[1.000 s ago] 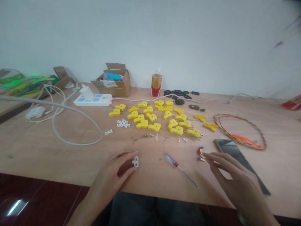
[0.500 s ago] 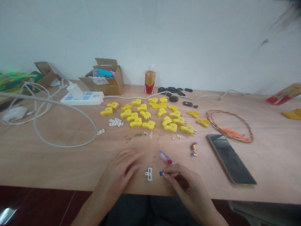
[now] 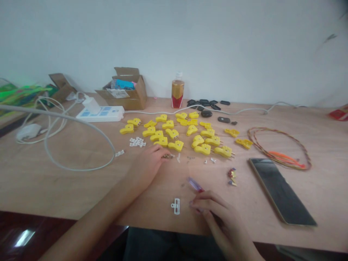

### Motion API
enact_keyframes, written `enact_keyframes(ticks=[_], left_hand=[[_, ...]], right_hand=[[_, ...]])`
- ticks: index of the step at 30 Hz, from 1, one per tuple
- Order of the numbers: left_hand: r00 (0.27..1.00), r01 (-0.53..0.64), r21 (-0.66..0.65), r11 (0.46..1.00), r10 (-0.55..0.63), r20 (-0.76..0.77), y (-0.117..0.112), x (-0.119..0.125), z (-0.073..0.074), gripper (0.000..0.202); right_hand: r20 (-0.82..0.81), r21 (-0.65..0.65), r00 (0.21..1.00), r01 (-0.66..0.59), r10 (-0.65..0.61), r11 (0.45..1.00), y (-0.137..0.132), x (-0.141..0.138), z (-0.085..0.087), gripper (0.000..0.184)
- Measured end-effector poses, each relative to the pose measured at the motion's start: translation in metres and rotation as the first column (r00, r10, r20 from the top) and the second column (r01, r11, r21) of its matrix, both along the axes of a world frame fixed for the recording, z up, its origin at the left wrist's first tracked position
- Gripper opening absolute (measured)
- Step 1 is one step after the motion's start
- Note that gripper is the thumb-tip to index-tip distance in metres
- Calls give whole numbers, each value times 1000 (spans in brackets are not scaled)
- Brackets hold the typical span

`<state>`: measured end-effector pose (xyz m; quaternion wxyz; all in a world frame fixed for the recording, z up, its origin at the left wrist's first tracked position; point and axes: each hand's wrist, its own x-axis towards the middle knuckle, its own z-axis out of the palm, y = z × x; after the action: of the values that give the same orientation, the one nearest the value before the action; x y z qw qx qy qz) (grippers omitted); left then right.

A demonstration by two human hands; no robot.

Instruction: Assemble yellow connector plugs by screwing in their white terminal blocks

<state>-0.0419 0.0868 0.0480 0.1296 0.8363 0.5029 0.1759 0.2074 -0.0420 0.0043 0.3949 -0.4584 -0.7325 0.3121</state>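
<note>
My left hand [image 3: 148,163] reaches forward over the wooden table [image 3: 67,181], its fingertips pinched at a small heap of tiny screws [image 3: 168,156] just in front of the yellow plug housings [image 3: 176,135]. My right hand [image 3: 214,212] rests near the table's front edge with its fingers curled by the handle end of a small screwdriver [image 3: 195,184]. I cannot see whether it holds anything. A small white clip part [image 3: 176,206] lies flat just left of that hand. Small red and gold terminals [image 3: 232,176] lie to the right.
A dark phone [image 3: 281,190] lies at the right. A coil of thin wire [image 3: 280,146] sits behind it. At the back stand a white power strip [image 3: 100,113], a cardboard box [image 3: 127,92], a bottle [image 3: 177,90] and black parts [image 3: 206,107]. White cables [image 3: 67,141] loop at left.
My left hand has stretched forward from the front edge to the screws. My right hand stays by the white clip part, which now lies free. The view has shifted slightly.
</note>
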Motion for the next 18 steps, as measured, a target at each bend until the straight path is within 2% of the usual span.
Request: enact_keyframes(ticks=[4,6,8,11,14,18], left_hand=[[997,62,-28,998,-63,-36,20,7,1,17],[999,36,-34,999,-37,-6,26,-2,1,18],[998,-40,-21,999,41,57,25,-18,1,22],[979,-173,-27,984,175,107,11,-44,1,28],[974,-195,-9,981,195,111,-12,-61,-3,29],[968,-227,-11,974,227,102,-37,-71,-13,32]], right_hand=[[-49,23,999,0,1,1000,2,2,2,30],[-56,28,998,-1,2,1000,4,3,3,29],[-44,33,999,-5,7,999,6,3,5,27],[1,27,1000,-22,22,999,6,3,3,26],[59,2,998,-16,16,1000,4,4,-5,24],[165,-6,986,27,-26,1000,1,6,-14,22]])
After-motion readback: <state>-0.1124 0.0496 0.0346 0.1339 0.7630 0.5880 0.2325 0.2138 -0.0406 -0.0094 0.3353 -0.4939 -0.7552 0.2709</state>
